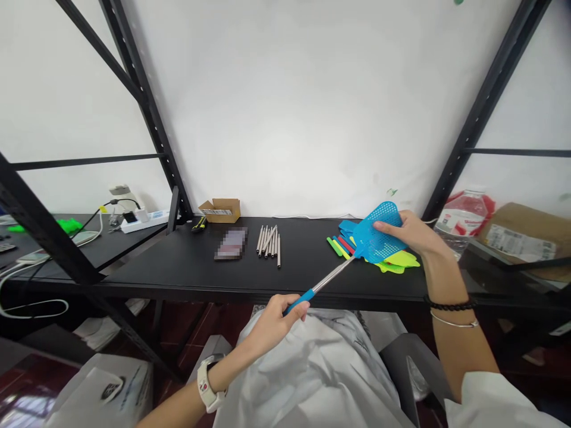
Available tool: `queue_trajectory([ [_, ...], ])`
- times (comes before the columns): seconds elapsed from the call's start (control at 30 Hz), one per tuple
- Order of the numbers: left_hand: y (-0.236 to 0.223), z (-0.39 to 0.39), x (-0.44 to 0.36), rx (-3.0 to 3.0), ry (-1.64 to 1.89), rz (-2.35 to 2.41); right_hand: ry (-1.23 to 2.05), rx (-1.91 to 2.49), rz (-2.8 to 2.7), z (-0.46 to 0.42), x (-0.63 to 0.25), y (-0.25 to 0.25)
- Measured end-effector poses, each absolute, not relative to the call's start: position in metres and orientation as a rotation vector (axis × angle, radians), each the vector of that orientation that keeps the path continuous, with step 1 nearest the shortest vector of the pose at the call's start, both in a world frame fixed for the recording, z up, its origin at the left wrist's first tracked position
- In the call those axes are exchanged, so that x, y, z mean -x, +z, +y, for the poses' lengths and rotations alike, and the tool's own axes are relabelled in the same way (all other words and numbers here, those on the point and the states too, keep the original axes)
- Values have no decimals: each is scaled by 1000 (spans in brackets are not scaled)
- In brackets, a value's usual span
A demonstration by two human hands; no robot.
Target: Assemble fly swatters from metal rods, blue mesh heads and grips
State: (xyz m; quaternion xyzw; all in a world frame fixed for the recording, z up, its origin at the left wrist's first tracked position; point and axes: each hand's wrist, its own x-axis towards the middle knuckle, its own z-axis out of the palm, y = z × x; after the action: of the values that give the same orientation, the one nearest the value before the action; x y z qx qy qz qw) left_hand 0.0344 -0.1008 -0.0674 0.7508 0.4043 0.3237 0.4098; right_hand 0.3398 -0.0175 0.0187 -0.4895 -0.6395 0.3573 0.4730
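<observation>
A blue fly swatter (333, 274) with a perforated head and a metal shaft is held slantwise between my hands, above the desk's front edge. My left hand (282, 316) is closed round its blue handle grip. At the other end, my right hand (408, 233) pinches the blue head, thumb on the near face and fingers hidden behind it. Under and beside the head lie yellow-green swatter heads (399, 261) and several coloured handle grips (339, 247). Several metal rods (268, 241) lie in a loose bunch further left on the desk.
On the black desk (178, 261) are a blurred rectangular object (231, 244), an open cardboard box (222, 210) and a yellow-black cutter (200, 224). A large plastic bottle (466, 213) and a brown parcel (526, 235) stand at right. Black metal posts (149, 113) rise on both sides.
</observation>
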Motion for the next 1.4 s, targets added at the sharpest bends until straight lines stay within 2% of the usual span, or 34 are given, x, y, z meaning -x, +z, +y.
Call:
queue_trajectory([
  [0.17, -62, -97, -25, -2103, 893, 1157, 1016, 1113, -1452, -15, -328, 16],
  [0.43, -59, -98, -22, -2205, 926, 1261, 965, 1148, -1498, -16, -319, 14],
  [0.53, -58, -96, -21, -2032, 893, 1119, 945, 1142, -1523, -18, -316, 14],
  [0.77, -71, -84, -15, -1226, 567, 658, 982, 1180, -1588, -21, -311, 16],
  [1.0, -76, -77, -13, -890, 347, 476, 941, 1234, -1640, -19, -310, 14],
  [1.2, -92, -71, -20, -845, 396, 452, 855, 1246, -1674, -4, -310, 6],
  [1.4, -102, -57, -32, -579, 564, 401, 444, 1187, -1538, 36, -331, -17],
])
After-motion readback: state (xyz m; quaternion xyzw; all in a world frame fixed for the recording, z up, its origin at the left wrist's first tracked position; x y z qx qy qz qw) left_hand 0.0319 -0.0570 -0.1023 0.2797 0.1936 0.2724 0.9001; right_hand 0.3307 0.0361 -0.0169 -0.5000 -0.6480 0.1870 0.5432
